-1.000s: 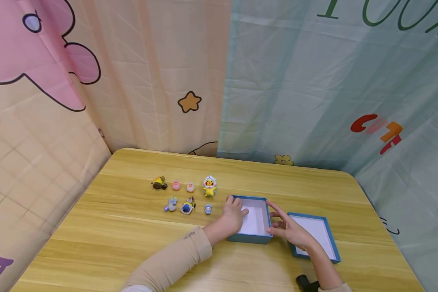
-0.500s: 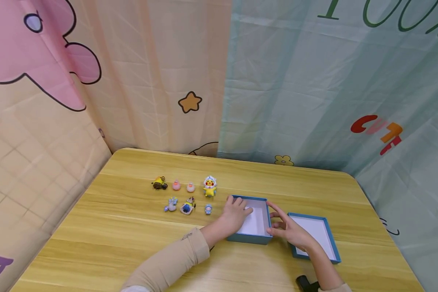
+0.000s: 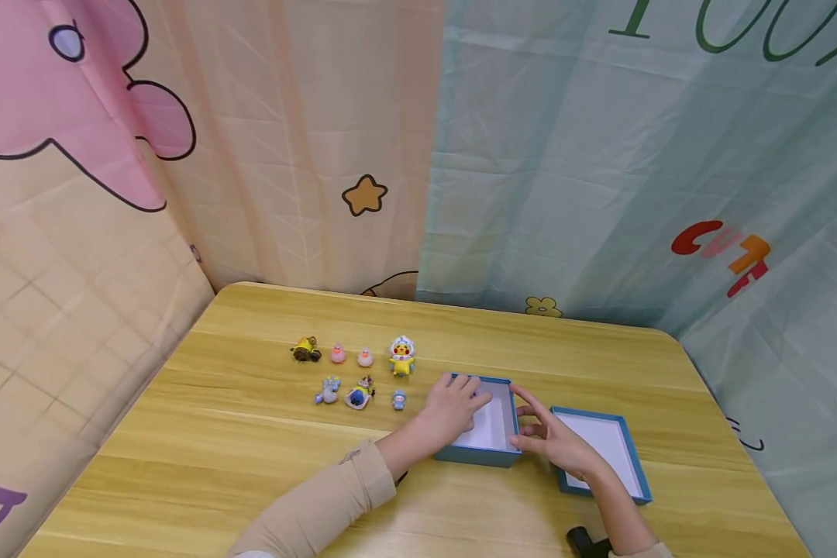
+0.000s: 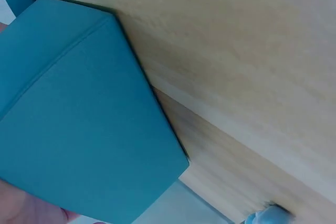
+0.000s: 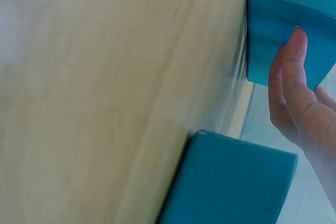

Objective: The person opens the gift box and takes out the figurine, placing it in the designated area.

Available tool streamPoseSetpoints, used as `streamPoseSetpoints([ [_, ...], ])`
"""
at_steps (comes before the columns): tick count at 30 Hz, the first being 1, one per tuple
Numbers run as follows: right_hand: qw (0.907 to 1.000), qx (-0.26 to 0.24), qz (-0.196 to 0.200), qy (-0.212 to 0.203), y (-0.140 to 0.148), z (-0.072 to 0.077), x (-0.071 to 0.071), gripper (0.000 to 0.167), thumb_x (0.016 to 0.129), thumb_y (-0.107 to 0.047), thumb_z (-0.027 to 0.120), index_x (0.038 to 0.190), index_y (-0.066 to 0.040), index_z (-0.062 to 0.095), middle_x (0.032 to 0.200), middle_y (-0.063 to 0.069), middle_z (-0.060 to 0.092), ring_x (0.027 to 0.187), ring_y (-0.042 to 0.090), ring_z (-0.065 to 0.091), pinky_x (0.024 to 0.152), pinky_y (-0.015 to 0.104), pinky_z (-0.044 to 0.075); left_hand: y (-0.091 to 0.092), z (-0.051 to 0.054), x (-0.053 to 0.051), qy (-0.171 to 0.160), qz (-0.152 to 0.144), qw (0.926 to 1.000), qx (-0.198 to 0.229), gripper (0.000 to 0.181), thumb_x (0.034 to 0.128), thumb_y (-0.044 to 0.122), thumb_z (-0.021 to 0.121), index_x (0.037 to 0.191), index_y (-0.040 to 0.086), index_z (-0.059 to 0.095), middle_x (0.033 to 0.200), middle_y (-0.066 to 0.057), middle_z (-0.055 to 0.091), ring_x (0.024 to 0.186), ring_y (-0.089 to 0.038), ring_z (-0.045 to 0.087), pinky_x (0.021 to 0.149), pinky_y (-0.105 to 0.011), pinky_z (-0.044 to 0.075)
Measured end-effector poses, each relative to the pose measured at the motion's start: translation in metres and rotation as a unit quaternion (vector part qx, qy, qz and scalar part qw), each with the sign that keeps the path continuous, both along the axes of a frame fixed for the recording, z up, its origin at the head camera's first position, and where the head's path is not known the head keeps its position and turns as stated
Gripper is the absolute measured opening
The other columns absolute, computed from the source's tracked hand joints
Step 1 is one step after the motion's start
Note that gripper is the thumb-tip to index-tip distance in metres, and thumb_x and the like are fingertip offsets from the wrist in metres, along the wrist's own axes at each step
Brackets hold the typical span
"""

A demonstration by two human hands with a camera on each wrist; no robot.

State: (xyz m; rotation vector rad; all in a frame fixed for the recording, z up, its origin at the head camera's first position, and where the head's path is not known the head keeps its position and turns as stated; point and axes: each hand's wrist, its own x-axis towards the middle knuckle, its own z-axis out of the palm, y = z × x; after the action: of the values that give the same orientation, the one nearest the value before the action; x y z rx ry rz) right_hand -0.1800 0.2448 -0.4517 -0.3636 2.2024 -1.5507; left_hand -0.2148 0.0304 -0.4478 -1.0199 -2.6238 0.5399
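A blue open box (image 3: pixel 481 457) with a white inside stands on the table, right of the middle. My left hand (image 3: pixel 449 411) lies over its left rim, with the fingers bent down over the inside; their tips are hidden. In the left wrist view the box's outer wall (image 4: pixel 94 114) fills much of the picture, with part of the hand at the lower left corner. My right hand (image 3: pixel 554 438) touches the box's right wall with fairly straight fingers. The right wrist view shows those fingers (image 5: pixel 296 72) against the blue wall (image 5: pixel 289 30).
Right of the box lies a matching blue lid (image 3: pixel 603 438), white side up. Small toy figures stand in two rows on the left, among them a yellow one in a white hood (image 3: pixel 401 356) and a small blue one (image 3: pixel 399 400). A black object (image 3: pixel 586 542) sits by the right forearm.
My left hand has shifted a little to the right, farther over the inside of the box. The right hand, box, lid and figures have stayed put.
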Motion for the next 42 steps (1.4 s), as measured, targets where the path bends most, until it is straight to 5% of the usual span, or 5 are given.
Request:
streamPoseSetpoints([
  [8, 1.0, -0.002, -0.005, -0.007, -0.001, 0.0, 0.0, 0.081, 0.086, -0.016, 0.063, 0.147, -0.015, 0.011, 0.131, 0.028, 0.025, 0.098, 0.029, 0.047, 0.08, 0.032, 0.044, -0.011, 0.008, 0.001, -0.005, -0.024, 0.9968, 0.076, 0.037, 0.0878, 0.04, 0.055, 0.123, 0.032, 0.048, 0.11, 0.006, 0.048, 0.099, -0.01, 0.045, 0.08, -0.025, 0.037],
  [19, 0.9999, 0.0, -0.01, -0.01, 0.001, -0.004, -0.001, 0.081, 0.085, -0.018, 0.065, 0.147, -0.018, 0.013, 0.129, 0.024, 0.027, 0.1, 0.029, 0.046, 0.081, 0.028, 0.044, -0.044, 0.026, 0.001, -0.005, -0.003, 0.9872, 0.159, 0.037, 0.0857, 0.033, 0.059, 0.121, 0.028, 0.051, 0.106, 0.003, 0.048, 0.094, -0.015, 0.044, 0.083, -0.032, 0.038],
  [32, 1.0, 0.003, -0.005, -0.006, 0.001, -0.003, -0.001, 0.081, 0.085, -0.019, 0.065, 0.147, -0.018, 0.013, 0.13, 0.024, 0.026, 0.102, 0.031, 0.046, 0.081, 0.028, 0.044, -0.102, 0.026, 0.002, 0.005, 0.028, 0.9773, 0.21, 0.035, 0.083, 0.026, 0.062, 0.117, 0.02, 0.054, 0.104, -0.004, 0.05, 0.09, -0.021, 0.047, 0.079, -0.037, 0.04],
  [38, 1.0, 0.003, -0.003, -0.003, 0.001, -0.003, -0.001, 0.081, 0.085, -0.018, 0.065, 0.147, -0.018, 0.012, 0.129, 0.025, 0.026, 0.102, 0.031, 0.046, 0.081, 0.027, 0.045, -0.132, 0.023, 0.004, 0.016, 0.036, 0.9729, 0.228, 0.031, 0.08, 0.021, 0.063, 0.109, 0.017, 0.053, 0.091, -0.002, 0.044, 0.081, -0.021, 0.043, 0.075, -0.036, 0.036],
  [42, 1.0, 0.005, -0.004, -0.003, 0.001, -0.003, -0.002, 0.081, 0.085, -0.019, 0.065, 0.147, -0.018, 0.013, 0.129, 0.025, 0.027, 0.101, 0.03, 0.046, 0.081, 0.027, 0.045, -0.149, 0.022, 0.005, -0.01, 0.056, 0.9669, 0.249, 0.035, 0.0792, 0.021, 0.067, 0.111, 0.017, 0.054, 0.096, -0.003, 0.046, 0.09, -0.024, 0.046, 0.08, -0.042, 0.037],
])
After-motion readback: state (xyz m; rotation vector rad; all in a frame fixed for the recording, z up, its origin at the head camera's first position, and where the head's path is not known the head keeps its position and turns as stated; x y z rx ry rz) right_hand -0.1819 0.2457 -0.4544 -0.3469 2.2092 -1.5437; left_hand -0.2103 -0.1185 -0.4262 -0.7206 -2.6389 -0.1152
